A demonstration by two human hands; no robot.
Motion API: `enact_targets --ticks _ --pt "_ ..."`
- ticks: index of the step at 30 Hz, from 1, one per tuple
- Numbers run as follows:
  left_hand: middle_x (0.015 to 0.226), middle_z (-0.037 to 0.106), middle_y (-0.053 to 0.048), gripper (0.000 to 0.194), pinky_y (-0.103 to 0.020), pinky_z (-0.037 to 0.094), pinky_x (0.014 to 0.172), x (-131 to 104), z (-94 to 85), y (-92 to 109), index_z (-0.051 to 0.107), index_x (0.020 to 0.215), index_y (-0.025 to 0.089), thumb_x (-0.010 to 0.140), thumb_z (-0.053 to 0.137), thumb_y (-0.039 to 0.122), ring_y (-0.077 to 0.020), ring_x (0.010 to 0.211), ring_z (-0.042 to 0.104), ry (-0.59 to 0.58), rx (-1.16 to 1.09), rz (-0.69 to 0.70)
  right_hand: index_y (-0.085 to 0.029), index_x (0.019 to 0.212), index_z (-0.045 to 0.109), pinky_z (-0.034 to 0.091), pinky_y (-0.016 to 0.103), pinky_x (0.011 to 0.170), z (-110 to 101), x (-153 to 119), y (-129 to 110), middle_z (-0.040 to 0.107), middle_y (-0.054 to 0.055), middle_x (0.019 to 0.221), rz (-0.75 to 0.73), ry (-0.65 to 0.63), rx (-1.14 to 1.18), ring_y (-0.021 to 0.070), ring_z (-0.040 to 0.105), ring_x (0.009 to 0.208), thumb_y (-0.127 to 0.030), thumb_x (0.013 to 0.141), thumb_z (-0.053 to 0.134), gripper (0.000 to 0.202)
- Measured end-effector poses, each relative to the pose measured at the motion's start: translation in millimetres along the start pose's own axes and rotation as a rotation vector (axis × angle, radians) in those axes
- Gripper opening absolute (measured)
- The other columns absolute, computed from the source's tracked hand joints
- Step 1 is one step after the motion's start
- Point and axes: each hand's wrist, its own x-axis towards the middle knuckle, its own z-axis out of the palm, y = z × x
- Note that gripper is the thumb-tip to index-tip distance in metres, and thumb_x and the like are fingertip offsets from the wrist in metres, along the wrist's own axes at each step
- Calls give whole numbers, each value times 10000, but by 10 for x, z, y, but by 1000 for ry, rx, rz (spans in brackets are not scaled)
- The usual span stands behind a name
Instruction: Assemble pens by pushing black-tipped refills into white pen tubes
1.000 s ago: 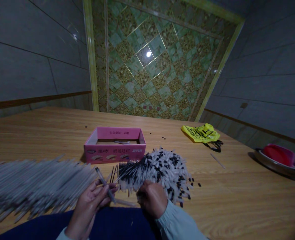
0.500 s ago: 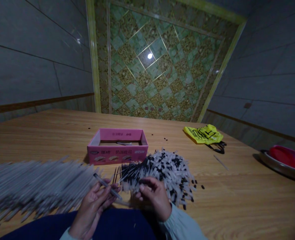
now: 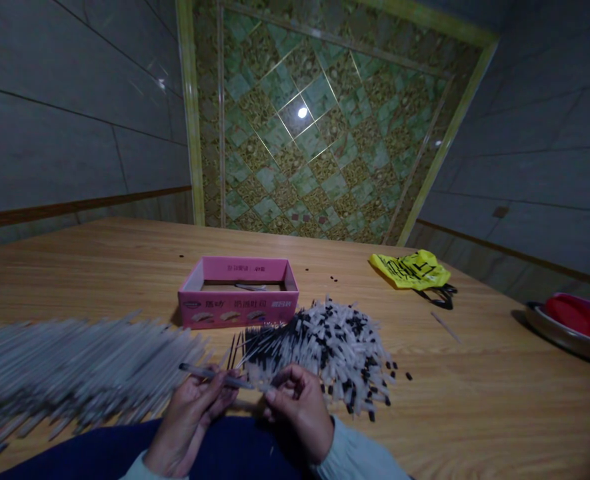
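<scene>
My left hand [image 3: 187, 413] is closed around a slim pen [image 3: 199, 371] with a clear barrel and a dark end, which lies nearly level and points toward my right hand. Thumb and fingers of my right hand [image 3: 297, 408] pinch a small translucent piece [image 3: 265, 387], perhaps a pen cap, at the near end of the pen. Whether the two touch I cannot tell. Beyond my right hand lies a heap of small translucent and black pieces [image 3: 345, 347] like pen caps. Dark thin rods [image 3: 259, 343] like refills lie at its left side.
Many clear pen tubes [image 3: 85, 367] are spread at the left. A pink open box [image 3: 239, 312] with a few thin sticks inside stands behind my hands. To the right lie a yellow bag [image 3: 409, 269], a single stick [image 3: 445, 327] and a metal basin [image 3: 565, 340] holding red and pink things.
The pen in my left hand has turned closer to level. My right hand has moved slightly left and down, bringing its fingers up to the pen's end.
</scene>
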Motion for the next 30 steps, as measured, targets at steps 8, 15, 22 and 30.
enact_targets --ticks 8,15,22,30 --pt "752 717 -63 390 -271 570 650 16 13 -18 557 746 146 484 841 192 -197 733 685 38 30 -14 -158 724 529 390 201 470 11 -32 35 537 -42 564 -124 37 -226 120 578 501 -320 660 733 268" --pt "728 705 -49 315 -262 556 673 -10 17 -56 542 693 148 550 812 224 -170 732 674 -57 76 -33 -151 712 538 382 208 468 40 -49 -9 575 -19 550 -131 56 -328 133 585 492 -298 677 709 228" --pt "675 697 -39 348 -251 559 642 -65 69 -61 500 609 160 519 821 261 -181 716 678 -40 107 33 -149 671 495 382 185 386 34 -34 10 549 -37 481 -18 31 -116 132 580 398 -370 570 784 377" --pt "636 694 -16 382 -226 542 560 -80 96 -79 473 593 168 494 824 281 -154 608 664 -52 149 104 -139 631 485 412 193 334 6 -14 36 573 15 395 73 8 -18 156 573 351 -381 510 813 425"
